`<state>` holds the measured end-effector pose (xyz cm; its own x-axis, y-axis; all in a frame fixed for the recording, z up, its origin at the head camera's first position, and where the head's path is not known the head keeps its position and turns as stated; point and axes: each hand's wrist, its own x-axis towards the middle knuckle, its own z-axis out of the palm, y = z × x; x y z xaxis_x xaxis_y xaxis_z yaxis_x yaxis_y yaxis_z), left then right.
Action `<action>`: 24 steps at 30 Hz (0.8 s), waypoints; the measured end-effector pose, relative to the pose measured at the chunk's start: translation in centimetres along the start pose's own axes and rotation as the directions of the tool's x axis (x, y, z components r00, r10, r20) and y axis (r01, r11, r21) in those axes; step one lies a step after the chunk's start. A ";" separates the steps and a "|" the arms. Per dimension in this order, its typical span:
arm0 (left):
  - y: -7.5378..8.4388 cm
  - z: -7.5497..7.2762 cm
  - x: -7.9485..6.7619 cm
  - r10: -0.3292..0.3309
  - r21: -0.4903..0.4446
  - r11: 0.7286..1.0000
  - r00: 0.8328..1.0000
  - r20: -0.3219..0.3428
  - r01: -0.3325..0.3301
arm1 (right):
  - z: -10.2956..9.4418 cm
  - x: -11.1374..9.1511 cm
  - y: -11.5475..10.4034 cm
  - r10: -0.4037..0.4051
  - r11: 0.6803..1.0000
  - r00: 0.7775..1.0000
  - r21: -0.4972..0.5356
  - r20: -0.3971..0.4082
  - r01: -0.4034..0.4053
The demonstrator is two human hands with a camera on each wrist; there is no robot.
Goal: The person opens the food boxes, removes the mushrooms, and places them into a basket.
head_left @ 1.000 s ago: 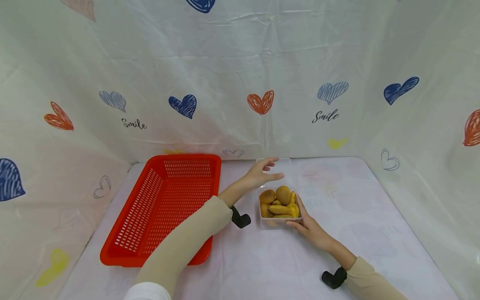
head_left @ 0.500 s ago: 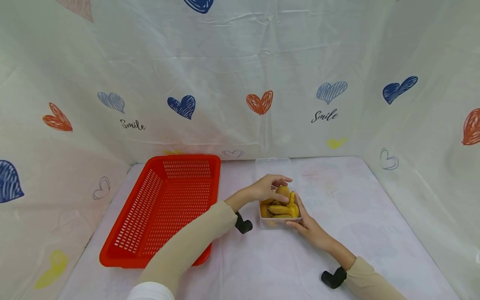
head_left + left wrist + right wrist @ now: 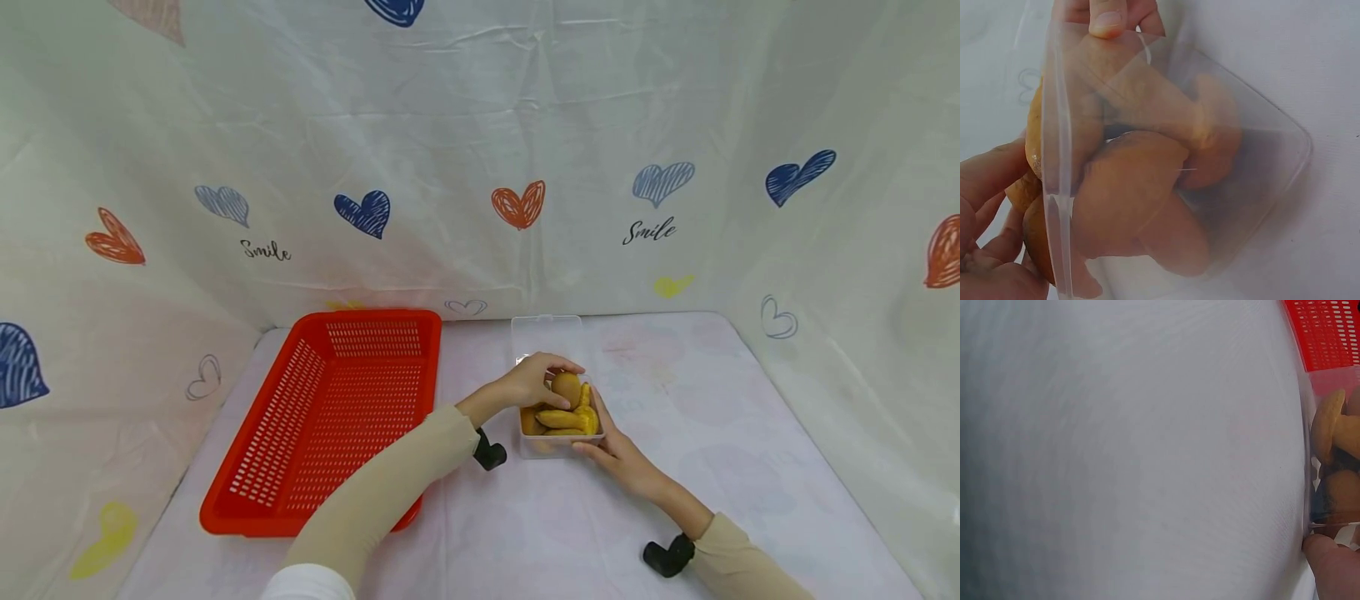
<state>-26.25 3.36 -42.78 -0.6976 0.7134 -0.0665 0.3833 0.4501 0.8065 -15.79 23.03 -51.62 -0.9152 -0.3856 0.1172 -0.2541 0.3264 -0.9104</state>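
A clear plastic box (image 3: 547, 448) full of yellow-brown mushrooms stands on the table, its hinged lid (image 3: 546, 333) tipped back behind it. My left hand (image 3: 528, 381) reaches in from the left, fingers and thumb around a round mushroom cap (image 3: 566, 387) at the top. In the left wrist view, fingers of that left hand (image 3: 991, 219) lie against the caps at the rim; their tips are partly hidden. My right hand (image 3: 618, 458) grips the box's front right corner, thumb in front and fingers along the right side. Through the wall, mushroom stems and caps (image 3: 1132, 187) show.
A large red perforated basket (image 3: 360, 400) stands to the left, partly under my left sleeve. White cloth (image 3: 712, 417) covers the table, and a heart-print sheet (image 3: 442, 150) hangs behind and at both sides. Black wrist mounts (image 3: 667, 556) sit on both arms.
My left hand has come down from above the lid into the box's opening, and its fingers have closed around a mushroom. The right hand has stayed on the box.
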 end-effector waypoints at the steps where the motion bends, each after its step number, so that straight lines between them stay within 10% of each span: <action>1: 0.0 0.0 0.0 -0.003 0.003 1.000 1.000 -0.003 0.003 | 0.0 0.0 0.0 0.003 1.000 1.000 -0.003 -0.001 -0.003; 24: -0.3 -0.2 -0.1 0.048 0.060 0.997 0.998 -0.046 -0.045 | 0.0 0.0 0.0 -0.005 1.000 1.000 0.024 0.006 0.005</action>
<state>-26.40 3.04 -42.91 -0.7054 0.7088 -0.0011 0.4499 0.4490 0.7720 -15.81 22.98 -51.65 -0.9119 -0.3926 0.1195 -0.2512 0.3039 -0.9190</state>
